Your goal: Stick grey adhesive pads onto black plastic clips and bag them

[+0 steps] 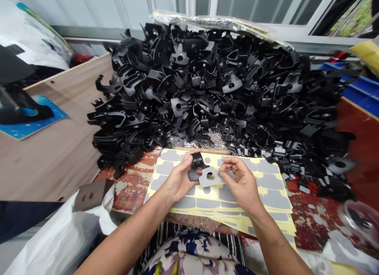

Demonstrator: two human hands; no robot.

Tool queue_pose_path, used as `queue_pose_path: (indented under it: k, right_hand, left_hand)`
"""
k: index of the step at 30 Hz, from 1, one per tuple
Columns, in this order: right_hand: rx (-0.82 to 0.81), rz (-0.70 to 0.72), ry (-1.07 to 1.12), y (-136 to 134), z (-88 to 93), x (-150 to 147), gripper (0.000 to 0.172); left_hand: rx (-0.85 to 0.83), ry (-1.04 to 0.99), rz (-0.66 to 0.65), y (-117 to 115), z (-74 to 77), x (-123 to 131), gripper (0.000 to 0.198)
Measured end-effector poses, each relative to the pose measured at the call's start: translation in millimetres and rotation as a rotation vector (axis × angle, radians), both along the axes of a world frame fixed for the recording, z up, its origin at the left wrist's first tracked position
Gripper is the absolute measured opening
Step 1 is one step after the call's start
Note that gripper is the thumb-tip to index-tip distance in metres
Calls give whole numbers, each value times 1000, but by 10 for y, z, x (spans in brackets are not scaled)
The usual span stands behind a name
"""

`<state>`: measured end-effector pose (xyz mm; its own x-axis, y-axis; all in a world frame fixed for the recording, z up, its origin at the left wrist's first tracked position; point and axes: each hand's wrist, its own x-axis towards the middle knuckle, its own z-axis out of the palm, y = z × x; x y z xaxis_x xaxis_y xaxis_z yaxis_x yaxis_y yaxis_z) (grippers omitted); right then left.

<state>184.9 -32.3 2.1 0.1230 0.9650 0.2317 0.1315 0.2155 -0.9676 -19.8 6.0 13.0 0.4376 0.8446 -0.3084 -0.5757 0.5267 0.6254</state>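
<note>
My left hand (180,178) grips a black plastic bracket (197,161) that has a hole in its lower plate. Pinched at its right edge by my right hand (240,182) is a grey sticker (207,181) with a round cut-out. The sticker overlaps the bracket's lower right side; whether the two are stuck together I cannot tell. Both hands hover over a stack of yellow backing sheets (284,180) that carry rows of grey stickers in the same material.
A large heap of black plastic brackets (204,81) fills the back of the worn red table (133,188). Small metal parts (217,138) lie at its foot. To the left are a wooden board (79,93) and a brown block (91,194); at right, a clear plastic tub (361,219).
</note>
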Motion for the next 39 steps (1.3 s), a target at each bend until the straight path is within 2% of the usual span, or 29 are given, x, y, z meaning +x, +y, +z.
queue_pose_path:
  k: [3, 8, 14, 19, 28, 31, 33, 36, 39]
  right_hand:
    - [14, -30, -30, -18, -32, -109, 25]
    - [12, -61, -53, -27, -122, -216, 21]
    - [31, -78, -40, -35, -161, -251, 17]
    - [41, -96, -129, -48, -187, -246, 14]
    - [124, -130, -327, -102, -105, -283, 9]
    - [209, -128, -432, -112, -74, -301, 16]
    - [300, -137, -520, -129, -75, -321, 30]
    - [425, -119, -670, -173, -102, -347, 52]
    - [469, -151, -854, -218, -106, -341, 61]
  left_hand:
    - [-12, -61, -19, -100, 16, 60, 45]
    - [-52, -100, -36, -144, 23, 94, 40]
    - [-63, -116, -26, -160, 12, 96, 37]
    - [-61, -124, -27, -154, -16, 96, 33]
    - [-35, -128, -22, -184, -19, 73, 42]
    - [45, -52, -20, -219, -18, 107, 56]
    - [174, 100, 42, -245, -47, 140, 62]
    - [355, 332, 197, -279, -132, 176, 53]
    - [375, 382, 271, -312, -223, 201, 46]
